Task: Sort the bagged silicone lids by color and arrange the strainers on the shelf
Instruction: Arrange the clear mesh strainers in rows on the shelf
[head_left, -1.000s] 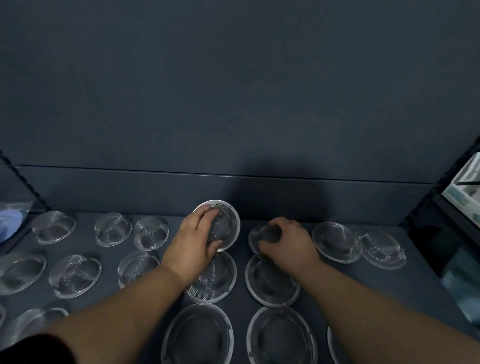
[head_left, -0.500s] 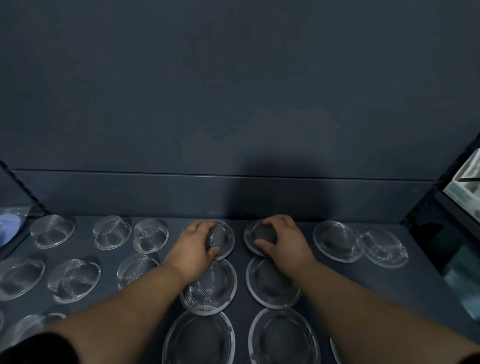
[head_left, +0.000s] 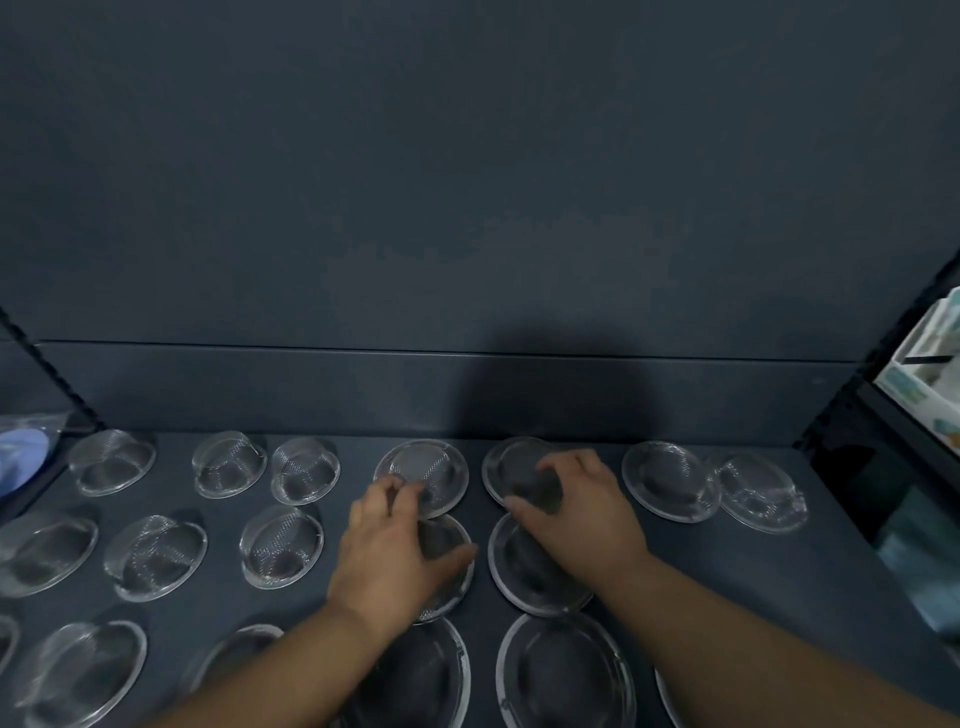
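Note:
Many round mesh strainers lie dome-up in rows on the dark shelf (head_left: 737, 582). My left hand (head_left: 395, 551) hovers over a middle-row strainer (head_left: 451, 545), its loosely curled fingers at the near rim of a back-row strainer (head_left: 422, 467) that lies flat; it holds nothing that I can see. My right hand (head_left: 576, 514) grips the neighbouring back-row strainer (head_left: 511, 467), fingers curled over its dome and thumb at its near rim. Its wrist covers part of another strainer (head_left: 524, 577). A bagged blue lid (head_left: 21, 457) shows at the far left edge.
More strainers fill the left side (head_left: 156, 556) and back right (head_left: 670, 480), and larger ones line the front (head_left: 566, 675). The shelf's back wall rises just behind the back row. A pale box (head_left: 930, 374) sits on the adjoining shelf to the right.
My left hand laid the tilted back-row strainer flat and drew back toward me. My right hand stayed on its back-row strainer, shifting slightly right.

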